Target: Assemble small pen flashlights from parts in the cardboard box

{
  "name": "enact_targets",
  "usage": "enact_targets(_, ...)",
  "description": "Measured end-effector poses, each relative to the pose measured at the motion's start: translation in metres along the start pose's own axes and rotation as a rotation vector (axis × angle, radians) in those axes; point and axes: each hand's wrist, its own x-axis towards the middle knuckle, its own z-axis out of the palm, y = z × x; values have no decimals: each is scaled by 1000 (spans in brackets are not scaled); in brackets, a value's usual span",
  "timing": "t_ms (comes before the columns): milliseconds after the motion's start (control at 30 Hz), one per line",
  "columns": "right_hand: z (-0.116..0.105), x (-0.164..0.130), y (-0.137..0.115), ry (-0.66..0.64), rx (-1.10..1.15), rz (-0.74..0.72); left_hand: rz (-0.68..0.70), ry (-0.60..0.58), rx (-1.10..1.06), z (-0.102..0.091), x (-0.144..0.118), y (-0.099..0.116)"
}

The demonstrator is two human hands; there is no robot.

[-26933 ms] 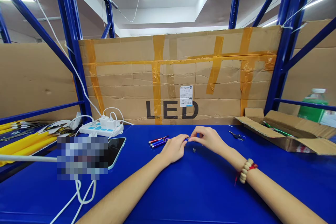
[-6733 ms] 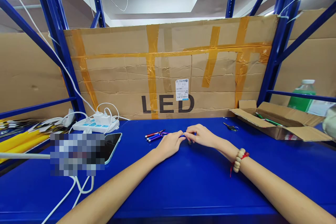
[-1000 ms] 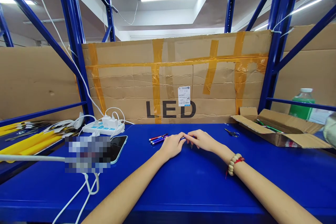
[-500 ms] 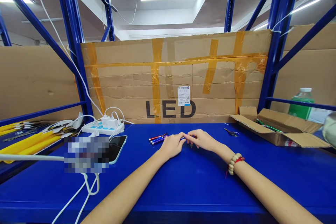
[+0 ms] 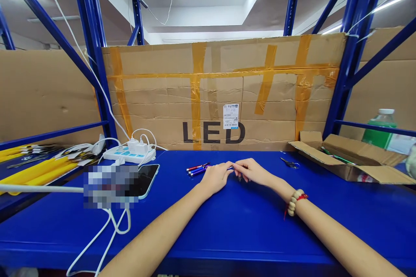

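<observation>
My left hand [image 5: 216, 178] rests low over the blue shelf, its fingers closed on a slim blue metallic tube [image 5: 231, 167], mostly hidden. At the tube's right end, the fingertips of my right hand [image 5: 251, 170] pinch together. A small dark metal piece [image 5: 239, 178] shows beneath the right fingers; what it is I cannot make out. Just left of my left hand lie several slim pen-like tubes, a red one [image 5: 196, 167] and blue ones [image 5: 197, 172] among them. Farther right, a small black piece with a metal ring [image 5: 289, 163] lies apart from both hands.
An open cardboard box [image 5: 344, 169] with green sticks inside stands at the right. On the left are a phone [image 5: 150, 177], a white power strip [image 5: 113, 154], loose cables [image 5: 112, 225] and yellow packets [image 5: 48, 171]. A tall cardboard sheet [image 5: 156, 108] closes the back between blue posts.
The camera view has shifted slightly, moving the scene a little right. Both hands stay together at the tube, with less of it showing between them.
</observation>
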Motion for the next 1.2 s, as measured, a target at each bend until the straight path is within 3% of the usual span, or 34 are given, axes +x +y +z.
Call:
enact_targets(733, -8, -4, -13, 76, -227, -89, -27, -26, -103, -1, 1, 0)
enact_targets(1200, -11, -4, -17, 62, -338, -59, -21, -18, -69, 1, 2, -2)
